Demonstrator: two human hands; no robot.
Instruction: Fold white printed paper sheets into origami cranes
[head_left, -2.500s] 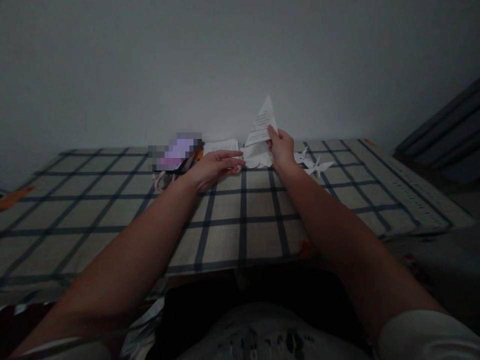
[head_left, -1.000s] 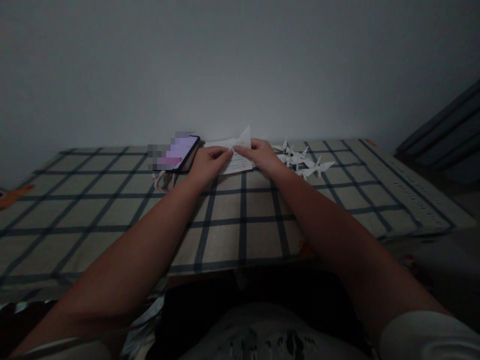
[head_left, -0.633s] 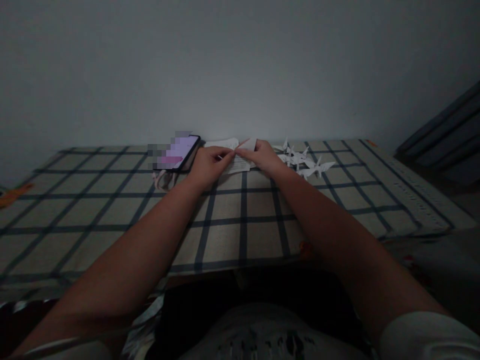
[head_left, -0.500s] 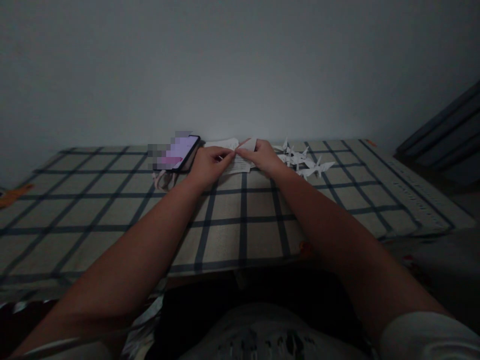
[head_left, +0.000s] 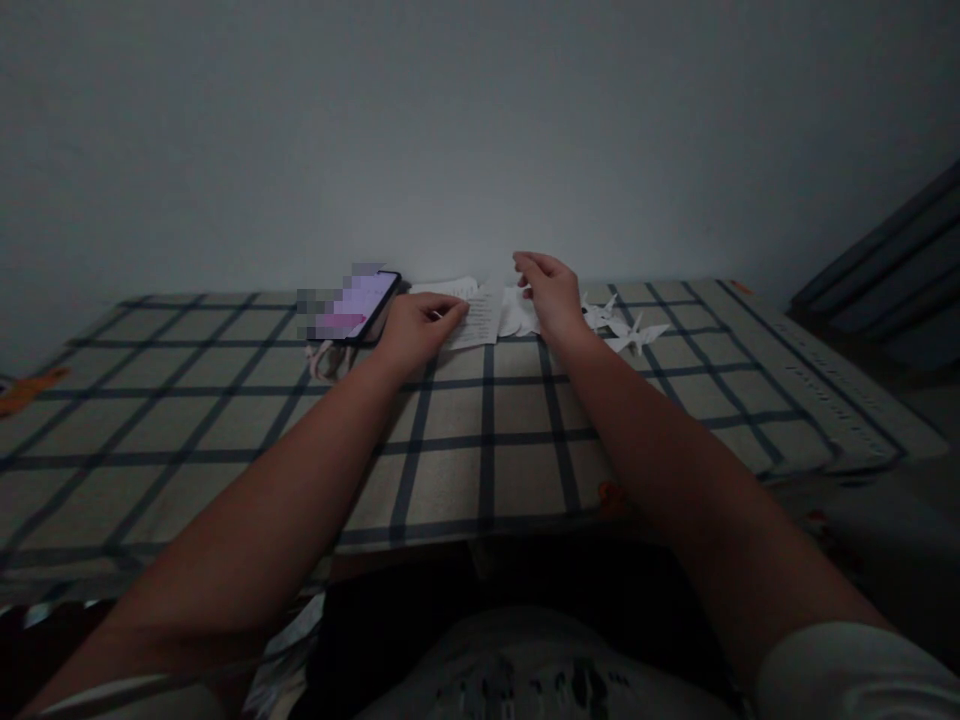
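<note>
My left hand (head_left: 421, 325) rests on the table with thumb and fingers pinched on the left side of a printed sheet of paper (head_left: 480, 318). Lines of print face up on this small white sheet. My right hand (head_left: 553, 292) is lifted just off its right side, fingers loosely curled with a gap to the thumb and nothing visible between them. Beneath the right hand lies more white paper (head_left: 517, 314). Several folded paper cranes (head_left: 636, 334) sit just right of that hand, partly hidden by it.
A phone (head_left: 367, 300) with a lit screen leans left of my left hand, with a pale cord-like thing (head_left: 327, 360) below it. A checked cloth (head_left: 450, 450) covers the table. The wall (head_left: 480, 140) rises directly behind. An orange item (head_left: 34, 390) lies far left.
My right hand has let go of the paper and moved up and to the right. The sheet now lies flatter with more print showing. My left hand has barely moved.
</note>
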